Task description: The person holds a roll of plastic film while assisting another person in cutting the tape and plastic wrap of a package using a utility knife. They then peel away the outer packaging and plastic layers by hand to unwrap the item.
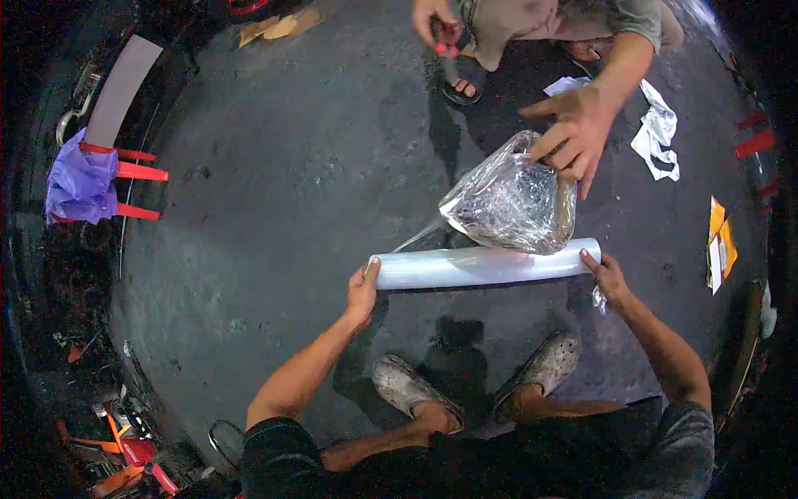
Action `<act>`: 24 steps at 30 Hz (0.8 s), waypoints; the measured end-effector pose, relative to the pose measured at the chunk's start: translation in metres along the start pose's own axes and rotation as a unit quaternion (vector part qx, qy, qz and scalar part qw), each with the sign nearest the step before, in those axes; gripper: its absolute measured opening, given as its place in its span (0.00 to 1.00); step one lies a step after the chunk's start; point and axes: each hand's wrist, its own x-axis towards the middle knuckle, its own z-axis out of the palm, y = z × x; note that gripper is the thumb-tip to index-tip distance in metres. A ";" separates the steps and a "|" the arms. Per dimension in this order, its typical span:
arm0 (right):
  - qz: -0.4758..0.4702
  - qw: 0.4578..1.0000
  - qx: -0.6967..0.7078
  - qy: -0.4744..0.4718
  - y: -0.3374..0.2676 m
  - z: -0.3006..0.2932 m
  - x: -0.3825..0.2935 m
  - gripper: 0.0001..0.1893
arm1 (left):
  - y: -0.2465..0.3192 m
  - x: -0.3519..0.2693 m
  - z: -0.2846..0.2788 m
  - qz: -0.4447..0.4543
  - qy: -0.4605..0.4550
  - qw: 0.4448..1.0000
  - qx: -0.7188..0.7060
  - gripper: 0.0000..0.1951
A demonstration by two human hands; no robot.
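A long roll of clear stretch film [474,268] lies level between my hands, above the dark floor. My left hand [363,288] grips its left end, thumb on top. At the right end my right hand [608,279] holds it the same way. Just beyond the roll is a roughly triangular bundle [508,196] wrapped in shiny clear film; its contents are hard to make out. A thin twisted strand of film [418,237] runs from the bundle's left corner to the roll's left end. A co-worker's hand [570,137] touches the bundle's far right side.
The co-worker's other hand [438,25] holds a red-handled tool, partly blurred. Crumpled white paper [658,131] and a yellow-and-white packet [721,246] lie to the right. A red stool with a purple bag [84,181] stands at left. Orange and red tools [134,449] sit lower left.
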 end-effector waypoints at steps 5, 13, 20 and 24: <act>-0.027 1.000 -0.007 0.012 0.011 -0.001 0.006 0.30 | -0.003 0.005 0.001 -0.021 0.005 1.000 0.002 0.24; -0.001 0.998 -0.058 0.023 0.015 -0.005 0.011 0.35 | -0.005 0.011 -0.002 0.044 -0.009 0.997 0.055 0.23; 0.007 1.000 -0.026 0.002 0.010 -0.007 0.008 0.32 | -0.004 0.011 0.000 0.079 -0.003 0.997 0.022 0.23; 0.013 0.999 -0.034 0.009 0.013 -0.008 0.008 0.31 | 0.000 0.015 0.000 0.061 -0.002 0.997 0.055 0.24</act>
